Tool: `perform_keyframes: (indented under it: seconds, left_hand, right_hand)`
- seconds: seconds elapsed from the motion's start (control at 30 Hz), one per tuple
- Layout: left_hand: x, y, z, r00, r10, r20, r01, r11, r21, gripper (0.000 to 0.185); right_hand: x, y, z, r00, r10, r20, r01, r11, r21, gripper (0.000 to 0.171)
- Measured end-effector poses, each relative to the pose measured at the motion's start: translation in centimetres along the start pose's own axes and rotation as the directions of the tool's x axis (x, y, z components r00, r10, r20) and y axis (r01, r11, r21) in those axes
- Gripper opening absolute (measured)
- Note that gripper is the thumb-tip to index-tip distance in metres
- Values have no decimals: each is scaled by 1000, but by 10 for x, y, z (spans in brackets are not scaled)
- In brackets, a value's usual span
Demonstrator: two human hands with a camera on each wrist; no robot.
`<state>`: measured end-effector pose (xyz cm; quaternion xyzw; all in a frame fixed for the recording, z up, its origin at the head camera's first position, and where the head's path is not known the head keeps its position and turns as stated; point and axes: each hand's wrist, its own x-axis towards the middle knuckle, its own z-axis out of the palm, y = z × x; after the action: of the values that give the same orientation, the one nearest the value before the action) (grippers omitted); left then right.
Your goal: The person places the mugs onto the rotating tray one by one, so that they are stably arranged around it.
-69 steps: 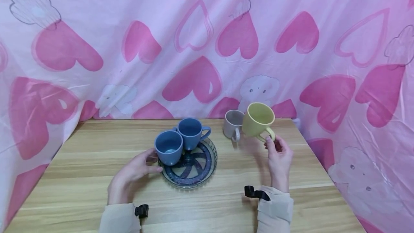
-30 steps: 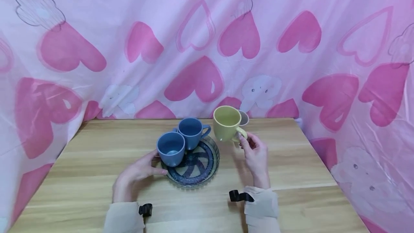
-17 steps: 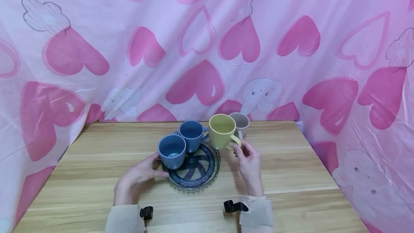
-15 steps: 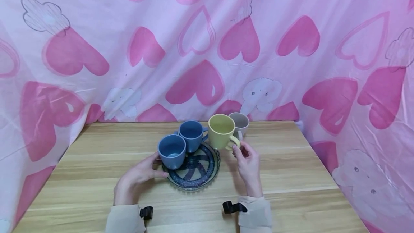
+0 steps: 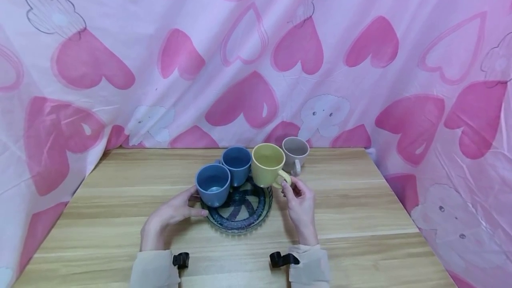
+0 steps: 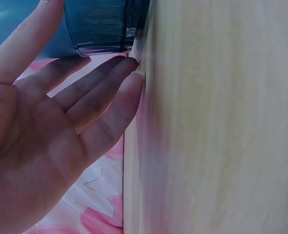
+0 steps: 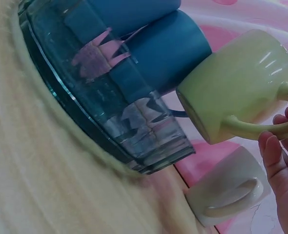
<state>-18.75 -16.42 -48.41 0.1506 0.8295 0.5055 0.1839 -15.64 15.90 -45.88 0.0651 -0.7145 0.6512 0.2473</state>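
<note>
Right hand [image 5: 299, 199] pinches the yellow mug [image 5: 266, 171] by its handle, tilted above the glass dish [image 5: 262, 210]; left hand [image 5: 170, 217], fingers relaxed, touches the dish's near rim.

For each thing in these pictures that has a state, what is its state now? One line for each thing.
Yellow cup: held by its handle in the right hand, tilted, above the plate's rim, empty.
Front blue cup: upright on the glass plate, empty.
Back blue cup: upright on the plate, beside the front one.
Grey cup: upright on the table, off the plate.
Left hand: fingers straight, touching the plate's edge.
</note>
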Motion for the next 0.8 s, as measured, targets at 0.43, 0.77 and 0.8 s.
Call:
perform_keyframes:
  seconds: [0.43, 0.77, 0.8]
  left_hand:
    - [1, 0, -5, 999, -4, -34, 4, 1000, -10, 66]
    - [1, 0, -4, 1000, -2, -14, 1, 1000, -16, 69]
    - [1, 0, -3, 1000, 1, -9, -1, 1000, -21, 69]
  right_hand:
    - [-1, 12, 1, 998, 39, 49, -39, 999, -5, 22]
    - [-5, 15, 2, 997, 40, 65, -40, 999, 4, 20]
    - [-5, 15, 2, 997, 47, 68, -48, 999, 8, 21]
